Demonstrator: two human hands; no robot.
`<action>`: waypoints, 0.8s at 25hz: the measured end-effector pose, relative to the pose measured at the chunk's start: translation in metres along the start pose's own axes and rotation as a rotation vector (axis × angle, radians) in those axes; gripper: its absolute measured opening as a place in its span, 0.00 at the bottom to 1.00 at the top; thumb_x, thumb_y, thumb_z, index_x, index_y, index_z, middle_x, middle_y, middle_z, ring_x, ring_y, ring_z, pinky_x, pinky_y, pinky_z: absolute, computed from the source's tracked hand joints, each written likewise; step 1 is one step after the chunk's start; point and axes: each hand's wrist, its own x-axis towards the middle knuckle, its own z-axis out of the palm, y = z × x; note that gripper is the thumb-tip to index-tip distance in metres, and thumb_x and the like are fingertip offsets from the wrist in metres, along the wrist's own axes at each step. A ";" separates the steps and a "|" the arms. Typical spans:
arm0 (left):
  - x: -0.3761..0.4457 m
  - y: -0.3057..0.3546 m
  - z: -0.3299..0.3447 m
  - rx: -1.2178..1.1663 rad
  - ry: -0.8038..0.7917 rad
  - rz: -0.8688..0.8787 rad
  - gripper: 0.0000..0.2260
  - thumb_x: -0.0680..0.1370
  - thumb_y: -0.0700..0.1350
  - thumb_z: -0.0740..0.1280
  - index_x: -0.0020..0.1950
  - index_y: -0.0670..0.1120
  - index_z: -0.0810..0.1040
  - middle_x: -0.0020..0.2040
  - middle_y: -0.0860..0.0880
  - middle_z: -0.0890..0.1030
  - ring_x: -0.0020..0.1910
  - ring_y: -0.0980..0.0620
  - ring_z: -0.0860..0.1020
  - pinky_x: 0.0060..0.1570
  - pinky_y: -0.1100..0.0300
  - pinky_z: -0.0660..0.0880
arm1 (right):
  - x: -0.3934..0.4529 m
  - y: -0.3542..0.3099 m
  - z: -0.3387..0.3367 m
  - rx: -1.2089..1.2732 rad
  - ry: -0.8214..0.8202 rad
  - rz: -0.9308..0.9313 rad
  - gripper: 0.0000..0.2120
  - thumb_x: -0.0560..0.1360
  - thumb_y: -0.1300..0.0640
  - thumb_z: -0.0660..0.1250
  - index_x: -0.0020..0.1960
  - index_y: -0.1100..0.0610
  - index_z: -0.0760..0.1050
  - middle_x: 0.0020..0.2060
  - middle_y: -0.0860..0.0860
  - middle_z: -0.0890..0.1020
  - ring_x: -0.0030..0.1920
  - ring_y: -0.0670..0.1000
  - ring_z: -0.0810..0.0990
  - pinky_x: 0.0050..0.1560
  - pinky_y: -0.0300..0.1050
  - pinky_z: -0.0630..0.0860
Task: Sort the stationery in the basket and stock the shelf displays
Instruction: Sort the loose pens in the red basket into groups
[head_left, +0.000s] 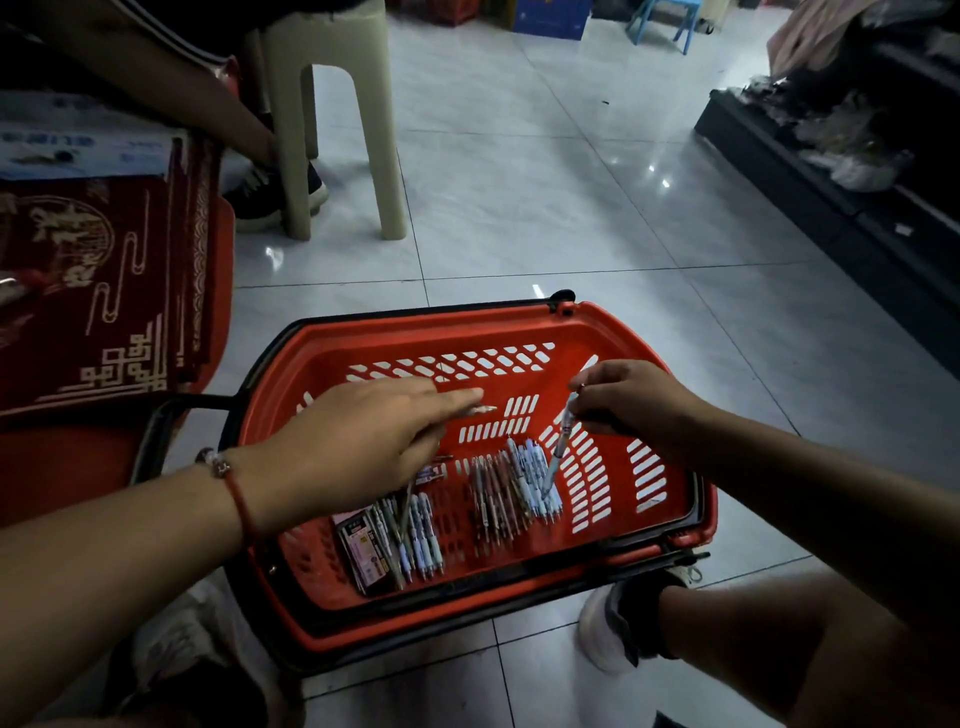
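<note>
A red plastic basket (644, 332) with slotted walls and black handles folded down along its rim sits on the pale tiled floor (519, 182), and everything else is placed from it. Inside, on the basket's floor, the stationery lies in rough groups: toward the near left corner a bundle of white-barrelled pens (423, 535) beside flat dark packets (363, 551) whose printed labels are too small to read; toward the middle a row of darker pens (491, 499); just right of those a cluster of white pens with blue print (535, 478). The left hand (353, 447), a red cord bracelet (236, 493) on its wrist, reaches over the basket's left half with the fingers stretched almost straight and a slim pen tip (480, 409) showing past the fingertips; whether the hand actually grips that pen cannot be told. The right hand (623, 400) hovers over the basket's right half, its fingertips pinching the top of a clear pen (561, 441) that hangs tip-down into the white-and-blue cluster. Left of the basket a stack of dark red boxes (104, 291) with gold ornament rests on a red seat; the gold characters are not legible. Beyond the basket stands a beige plastic stool (343, 104), with another person's dark shoe (270, 197) beside its legs. Far right of the basket runs a low dark shelf (831, 197) holding wrapped goods.
</note>
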 end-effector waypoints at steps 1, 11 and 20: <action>0.000 -0.001 0.003 -0.017 -0.002 -0.003 0.22 0.82 0.50 0.59 0.76 0.58 0.63 0.48 0.60 0.76 0.48 0.59 0.73 0.47 0.60 0.73 | 0.004 -0.001 0.002 0.023 -0.002 0.000 0.08 0.76 0.61 0.70 0.55 0.58 0.77 0.44 0.58 0.85 0.40 0.56 0.87 0.41 0.46 0.84; -0.007 -0.017 0.006 -0.095 -0.034 -0.017 0.19 0.79 0.56 0.61 0.70 0.63 0.71 0.41 0.63 0.74 0.44 0.60 0.73 0.43 0.60 0.72 | 0.080 0.009 0.029 -0.187 0.068 -0.138 0.04 0.75 0.64 0.70 0.49 0.58 0.78 0.43 0.55 0.83 0.39 0.49 0.82 0.38 0.40 0.80; -0.014 -0.031 0.018 -0.176 -0.020 -0.092 0.18 0.77 0.62 0.56 0.65 0.64 0.75 0.42 0.68 0.75 0.43 0.66 0.73 0.41 0.66 0.70 | 0.188 0.083 0.067 -0.486 0.165 -0.048 0.04 0.76 0.66 0.67 0.49 0.64 0.79 0.44 0.62 0.83 0.38 0.53 0.78 0.35 0.43 0.74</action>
